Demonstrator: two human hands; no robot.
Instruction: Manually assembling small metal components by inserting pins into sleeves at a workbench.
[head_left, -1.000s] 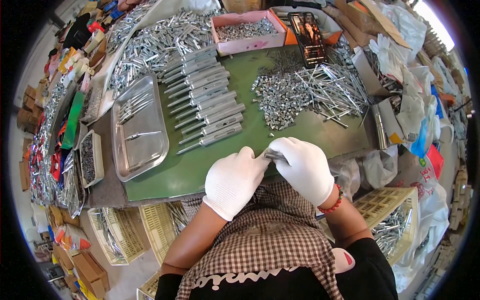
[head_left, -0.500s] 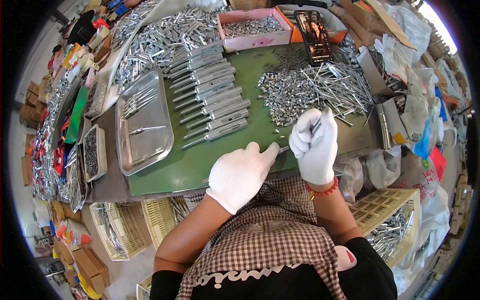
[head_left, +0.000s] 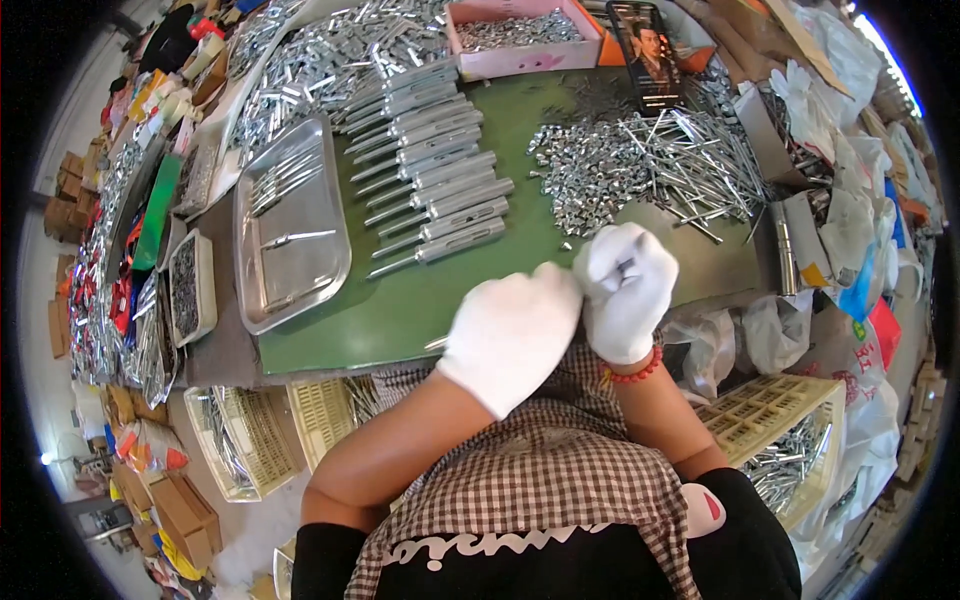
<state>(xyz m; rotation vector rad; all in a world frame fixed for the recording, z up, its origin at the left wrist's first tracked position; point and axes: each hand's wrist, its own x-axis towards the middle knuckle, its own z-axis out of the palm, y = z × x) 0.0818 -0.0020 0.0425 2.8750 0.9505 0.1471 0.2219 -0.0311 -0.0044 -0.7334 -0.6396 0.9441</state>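
Observation:
My left hand (head_left: 512, 335), in a white knit glove, is closed around a thin metal rod (head_left: 436, 343) whose tip pokes out on its left side. Against it, at the fingertips, sits my gloved right hand (head_left: 628, 290), curled shut. A bit of grey metal shows between the right fingers, too covered to name. Just beyond lie a heap of small metal sleeves (head_left: 585, 180) and a pile of long thin metal pins (head_left: 705, 165). Left of these, metal tubes with rods sticking out (head_left: 460, 240) are lined up in a row.
A steel tray (head_left: 335, 270) with several thin metal rods stands left on the green tabletop (head_left: 330, 350). Behind are a pink box (head_left: 520, 62) of small parts, a phone (head_left: 648, 60) and heaped metal tubes (head_left: 350, 50). Plastic crates (head_left: 245, 450) stand below the table edge.
My hands have come together, the left moving right and slightly up to meet the right. My right fingers have curled in further. The view has shifted slightly.

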